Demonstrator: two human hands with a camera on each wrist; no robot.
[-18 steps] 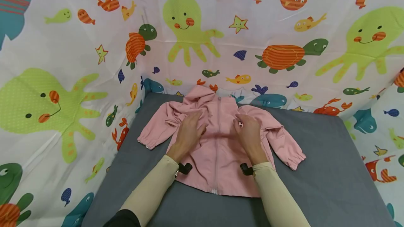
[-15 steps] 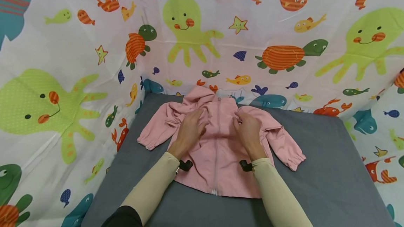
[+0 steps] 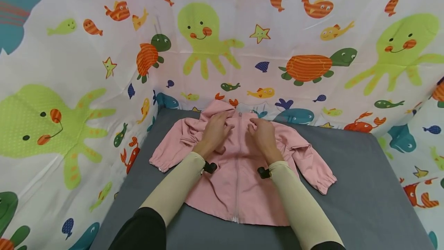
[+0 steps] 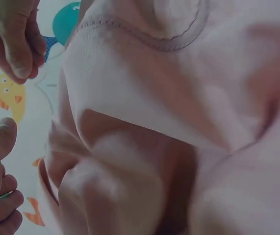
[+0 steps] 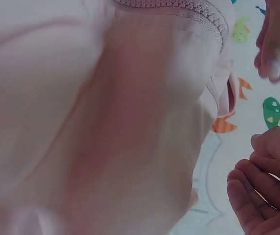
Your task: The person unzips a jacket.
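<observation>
One pink jacket (image 3: 227,176) lies with its front side up on a grey surface (image 3: 357,188). The left hand (image 3: 213,131) is above the left upper part of the jacket, and the right hand (image 3: 262,136) is above the right upper part; the zipper (image 3: 237,180) passes in the space between them, from the neck down to the hem. On the left hand, the fingers are bent softly and the thumb stands away from them; in the left wrist view, this hand appears in front of the curtain (image 3: 295,30), beside the cloth of the jacket. The right hand has its fingers gently bent too, with the thumb near to them and not pinching, and in the right wrist view it also appears against the curtain. How high the two hands are above the jacket, I cannot tell. The sleeve on the left (image 3: 170,146) and the sleeve on the right (image 3: 313,165) are laid outward on the grey surface. The top edge of the jacket is next to the curtain, which carries sea animals such as an octopus (image 3: 199,22) and a turtle (image 3: 308,68). Beige sleeves (image 3: 173,186) cover the forearms, with black cloth (image 3: 142,227) farther up, and a small black device (image 3: 209,167) is at each wrist.
</observation>
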